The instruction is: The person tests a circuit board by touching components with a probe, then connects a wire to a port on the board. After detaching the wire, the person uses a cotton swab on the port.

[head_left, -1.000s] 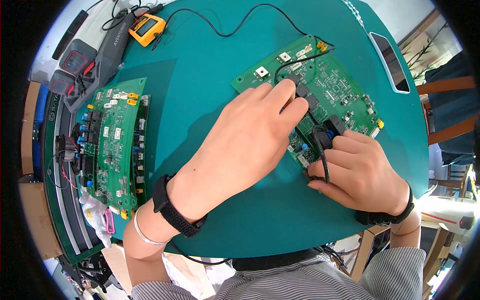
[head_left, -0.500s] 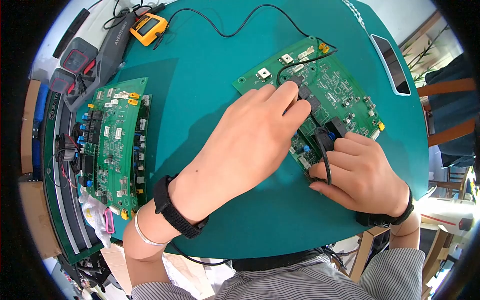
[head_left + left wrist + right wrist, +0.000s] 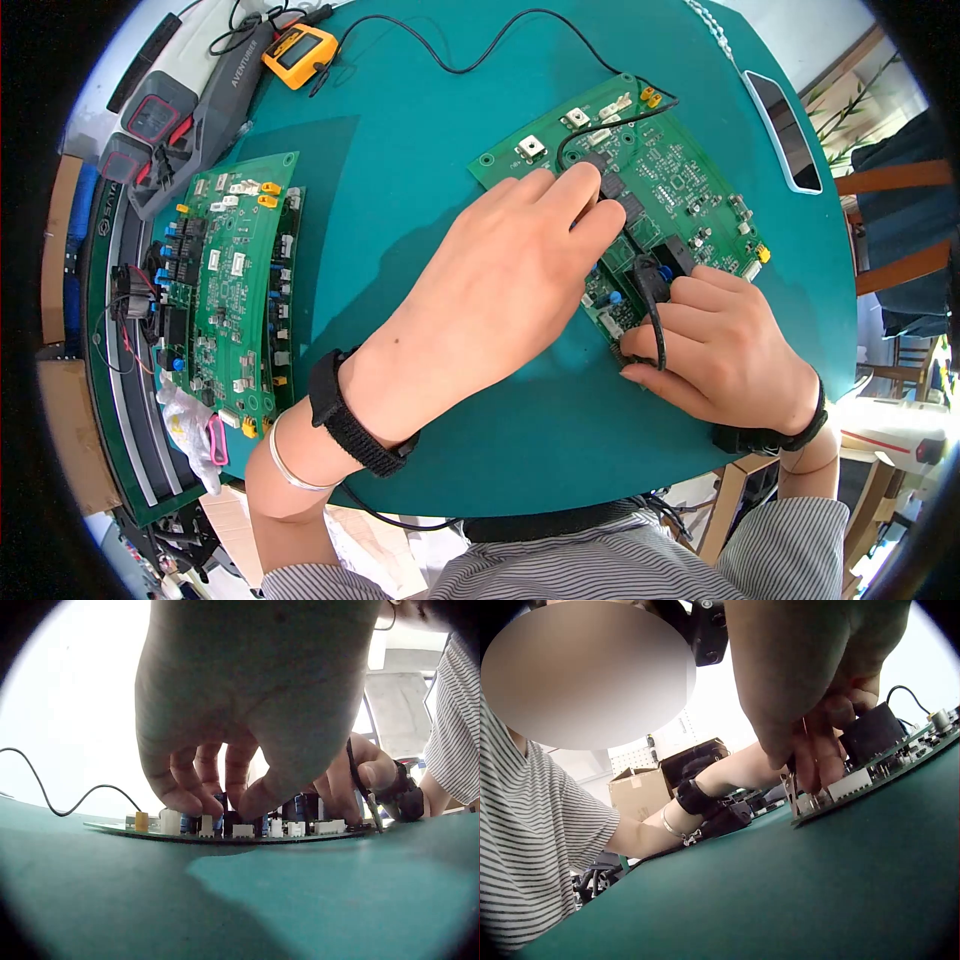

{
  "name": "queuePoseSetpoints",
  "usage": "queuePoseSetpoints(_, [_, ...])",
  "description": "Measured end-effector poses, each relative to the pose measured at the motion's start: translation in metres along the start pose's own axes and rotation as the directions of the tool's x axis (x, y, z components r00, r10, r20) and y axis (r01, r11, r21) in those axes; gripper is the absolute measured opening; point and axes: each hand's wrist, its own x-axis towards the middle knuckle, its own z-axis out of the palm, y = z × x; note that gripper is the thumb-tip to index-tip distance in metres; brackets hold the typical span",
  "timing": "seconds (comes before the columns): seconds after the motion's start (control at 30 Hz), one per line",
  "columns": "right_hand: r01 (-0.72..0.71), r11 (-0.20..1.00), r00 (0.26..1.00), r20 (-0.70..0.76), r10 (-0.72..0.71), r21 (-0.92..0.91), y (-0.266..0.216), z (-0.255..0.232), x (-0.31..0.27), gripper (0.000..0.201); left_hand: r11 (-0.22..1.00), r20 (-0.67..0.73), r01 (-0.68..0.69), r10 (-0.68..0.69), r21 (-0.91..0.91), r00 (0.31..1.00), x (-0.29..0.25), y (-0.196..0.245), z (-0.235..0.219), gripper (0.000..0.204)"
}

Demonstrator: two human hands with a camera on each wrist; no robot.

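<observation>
A green circuit board (image 3: 690,170) lies slanted on the teal table, its face crowded with small parts. My left hand (image 3: 510,250) reaches over its near left side. In the left wrist view, its fingers (image 3: 196,801) and thumb curl down around blue and black parts on the board. At the board's near corner, my right hand (image 3: 725,345) grips with bent fingers, close to a white connector (image 3: 850,784) in the right wrist view. A black cable (image 3: 656,325) runs over the board, passes under my left hand and loops across my right fingers. My palms hide the contact points from above.
Stacked green boards (image 3: 230,290) stand at the left. Behind them are a grey vacuum (image 3: 215,110) and a yellow meter (image 3: 300,58) with a black lead. A phone (image 3: 782,130) lies at the right edge. A white cloth (image 3: 190,430) sits at the front left.
</observation>
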Motion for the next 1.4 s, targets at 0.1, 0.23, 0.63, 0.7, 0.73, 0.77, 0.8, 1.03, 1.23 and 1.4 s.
queuePoseSetpoints(0.1, [0.000, 1.000, 1.000, 0.000, 0.000, 0.004, -0.0002, -0.0006, 0.0000, 0.023, 1.000, 0.005, 0.004, -0.004, -0.005, 1.000, -0.0001, 0.0003, -0.0004, 0.033])
queuePoseSetpoints(0.23, [0.004, 1.000, 1.000, -0.010, -0.004, -0.010, -0.0002, 0.0003, 0.0007, 0.023, 1.000, -0.001, 0.006, -0.006, 0.000, 1.000, -0.0006, -0.0003, 0.0003, 0.034])
queuePoseSetpoints(0.63, [0.004, 1.000, 1.000, -0.001, -0.004, -0.003, 0.0007, 0.0006, 0.0014, 0.022, 1.000, 0.003, -0.009, 0.009, -0.001, 1.000, -0.0013, -0.0020, 0.0014, 0.036])
queuePoseSetpoints(0.7, [0.004, 1.000, 1.000, 0.006, -0.004, -0.001, 0.0008, 0.0004, 0.0011, 0.022, 1.000, 0.009, -0.009, 0.009, -0.001, 1.000, -0.0012, -0.0022, 0.0012, 0.036])
queuePoseSetpoints(0.73, [0.003, 1.000, 1.000, 0.012, -0.003, 0.000, 0.0010, 0.0000, 0.0012, 0.022, 1.000, 0.008, -0.009, 0.009, 0.000, 1.000, -0.0011, -0.0022, 0.0015, 0.036])
queuePoseSetpoints(0.77, [0.004, 1.000, 1.000, 0.011, -0.004, -0.001, 0.0011, 0.0000, 0.0014, 0.022, 1.000, 0.004, -0.010, 0.010, 0.001, 1.000, -0.0013, -0.0023, 0.0020, 0.036])
queuePoseSetpoints(0.8, [0.008, 1.000, 1.000, 0.002, -0.008, 0.006, 0.0011, 0.0001, 0.0016, 0.022, 1.000, 0.001, -0.012, 0.012, 0.001, 1.000, -0.0015, -0.0021, 0.0023, 0.035])
queuePoseSetpoints(1.03, [-0.015, 0.976, 0.996, -0.086, 0.034, 0.216, 0.0040, 0.0006, 0.0022, 0.018, 1.000, -0.005, -0.017, 0.017, -0.006, 1.000, -0.0013, -0.0016, 0.0016, 0.035])
queuePoseSetpoints(1.23, [0.000, 0.931, 0.991, -0.127, 0.050, 0.364, -0.0031, 0.0052, 0.0019, 0.015, 1.000, -0.024, -0.019, 0.019, -0.005, 1.000, -0.0009, -0.0018, 0.0026, 0.035])
queuePoseSetpoints(1.4, [0.058, 0.945, 0.996, -0.084, -0.033, 0.323, -0.0025, 0.0026, 0.0042, 0.016, 1.000, -0.023, -0.011, 0.011, 0.004, 1.000, -0.0010, -0.0012, 0.0024, 0.034])
